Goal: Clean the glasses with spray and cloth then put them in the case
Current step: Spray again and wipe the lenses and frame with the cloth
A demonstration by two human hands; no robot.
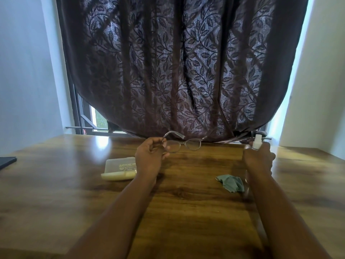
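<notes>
Left hand (149, 156) is pinching the glasses (182, 143) by one temple end, holding them aloft above the far middle of the tabletop (186, 212), lenses side by side, arms unfolded. Right hand (259, 158) is gripping the spray bottle (257, 142), fingers curled round it, white cap showing above the knuckles, near the far right edge. Cream case (119, 169) is lying closed, just left of the left wrist. Crumpled green cloth (231, 183) is lying beside the right forearm. Dark flat object (7, 161) is sitting at the left edge. Leaf-patterned curtain (177, 68) is hanging behind the far edge.
</notes>
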